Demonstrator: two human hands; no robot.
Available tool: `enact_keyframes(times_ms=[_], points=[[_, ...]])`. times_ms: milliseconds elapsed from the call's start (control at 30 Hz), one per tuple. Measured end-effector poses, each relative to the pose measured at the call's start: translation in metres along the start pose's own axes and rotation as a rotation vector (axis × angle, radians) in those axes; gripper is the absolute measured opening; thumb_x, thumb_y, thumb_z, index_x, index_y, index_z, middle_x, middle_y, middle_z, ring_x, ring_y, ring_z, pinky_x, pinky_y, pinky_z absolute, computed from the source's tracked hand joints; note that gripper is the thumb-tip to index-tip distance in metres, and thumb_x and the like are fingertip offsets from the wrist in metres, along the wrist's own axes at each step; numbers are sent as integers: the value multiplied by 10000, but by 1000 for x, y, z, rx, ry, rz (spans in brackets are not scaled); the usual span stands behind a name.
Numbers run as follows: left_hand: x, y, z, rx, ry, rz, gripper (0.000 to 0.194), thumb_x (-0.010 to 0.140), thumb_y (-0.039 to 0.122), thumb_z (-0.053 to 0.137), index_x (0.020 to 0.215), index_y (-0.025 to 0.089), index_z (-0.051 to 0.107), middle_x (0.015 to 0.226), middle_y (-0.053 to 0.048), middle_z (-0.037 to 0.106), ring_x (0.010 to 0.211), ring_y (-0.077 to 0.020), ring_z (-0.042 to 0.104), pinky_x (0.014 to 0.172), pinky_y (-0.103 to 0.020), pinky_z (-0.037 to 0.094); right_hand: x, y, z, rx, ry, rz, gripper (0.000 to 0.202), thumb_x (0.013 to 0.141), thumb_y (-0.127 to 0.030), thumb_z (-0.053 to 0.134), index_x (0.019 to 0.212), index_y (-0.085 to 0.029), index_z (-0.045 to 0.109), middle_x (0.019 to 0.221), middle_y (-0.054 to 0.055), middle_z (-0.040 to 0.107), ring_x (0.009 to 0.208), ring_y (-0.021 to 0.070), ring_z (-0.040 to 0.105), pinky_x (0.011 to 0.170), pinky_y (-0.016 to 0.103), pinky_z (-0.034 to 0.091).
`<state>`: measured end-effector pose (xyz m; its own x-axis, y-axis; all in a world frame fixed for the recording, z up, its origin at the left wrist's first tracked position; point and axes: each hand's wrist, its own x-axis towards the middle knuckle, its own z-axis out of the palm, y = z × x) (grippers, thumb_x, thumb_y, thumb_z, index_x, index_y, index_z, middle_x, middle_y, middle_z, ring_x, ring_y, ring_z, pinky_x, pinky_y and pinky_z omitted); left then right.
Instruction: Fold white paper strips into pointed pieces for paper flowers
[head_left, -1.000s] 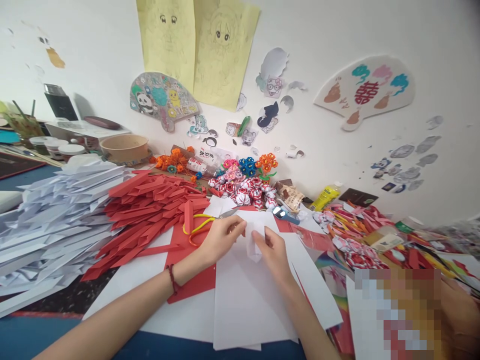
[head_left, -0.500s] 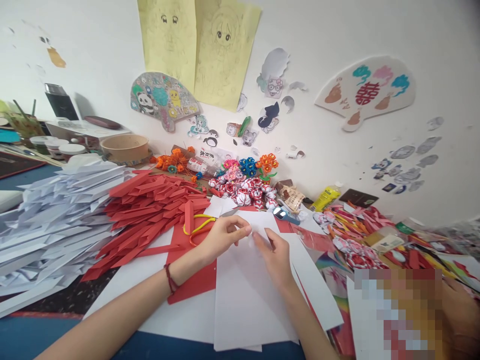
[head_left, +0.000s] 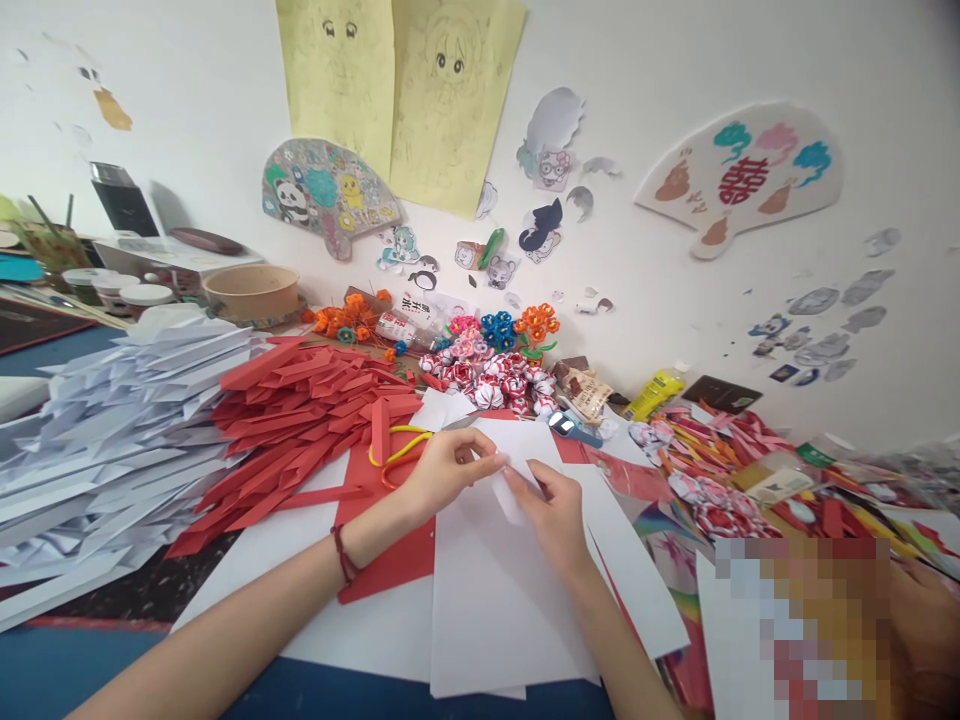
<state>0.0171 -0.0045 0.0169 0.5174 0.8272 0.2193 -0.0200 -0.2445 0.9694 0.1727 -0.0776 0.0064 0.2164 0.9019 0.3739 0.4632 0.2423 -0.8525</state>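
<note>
Two hands meet over the white sheets (head_left: 502, 610), with one small folded white paper (head_left: 510, 506) between them. Its long axis slants: the upper end lies by the left hand's (head_left: 454, 470) fingertips, and the lower end points back toward the person and slightly to the right. Thumb and finger of that left hand are closed together at the upper end; whether any paper is pinched between them, I cannot tell. The right hand (head_left: 556, 510) is the nearer to most of the paper's length, with its thumb over the right edge; it seems to grip the piece, though the fingers behind are hidden. So the paper lies below and just right of the left fingertips, and to the left of the right palm. The scissors (head_left: 415, 431) lie beyond the left wrist, near the red folded strips (head_left: 300, 405).
</note>
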Motion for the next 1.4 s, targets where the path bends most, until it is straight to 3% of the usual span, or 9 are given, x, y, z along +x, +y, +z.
enact_keyframes(times_ms=[300, 1000, 1067, 1233, 1400], points=[[0, 0, -1, 62, 9, 25, 337, 767, 466, 657, 772, 130, 625, 688, -14, 596, 550, -79, 480, 482, -190, 359, -1, -2, -1, 100, -68, 85, 355, 800, -437, 620, 602, -165, 509, 588, -37, 362, 560, 99, 322, 492, 234, 246], [-1, 1, -1, 176, 22, 74, 262, 762, 392, 675, 752, 132, 644, 635, 15, 580, 515, -58, 413, 468, -173, 295, -1, -1, 2, 140, -57, 113, 418, 783, -402, 632, 563, -190, 347, 584, -51, 253, 554, 89, 257, 484, 227, 212], [0, 0, -1, 166, 7, 81, 267, 776, 396, 659, 758, 130, 654, 640, 7, 588, 520, -62, 434, 473, -173, 316, -1, -1, 2, 137, -35, 111, 434, 772, -390, 644, 558, -193, 323, 581, -53, 245, 549, 86, 255, 480, 223, 217], [0, 0, -4, 59, -63, 72, 332, 833, 424, 580, 785, 107, 670, 712, -40, 630, 555, -88, 510, 527, -198, 424, -2, -1, 1, 189, -62, 156, 319, 783, -396, 629, 624, -165, 478, 601, -38, 364, 558, 93, 324, 480, 218, 260], [0, -1, -4, 101, -58, 84, 299, 832, 394, 588, 817, 113, 688, 753, -51, 660, 596, -101, 537, 550, -200, 433, -1, -2, 0, 179, -33, 127, 369, 777, -368, 647, 580, -176, 401, 584, -52, 292, 544, 80, 272, 467, 217, 204]])
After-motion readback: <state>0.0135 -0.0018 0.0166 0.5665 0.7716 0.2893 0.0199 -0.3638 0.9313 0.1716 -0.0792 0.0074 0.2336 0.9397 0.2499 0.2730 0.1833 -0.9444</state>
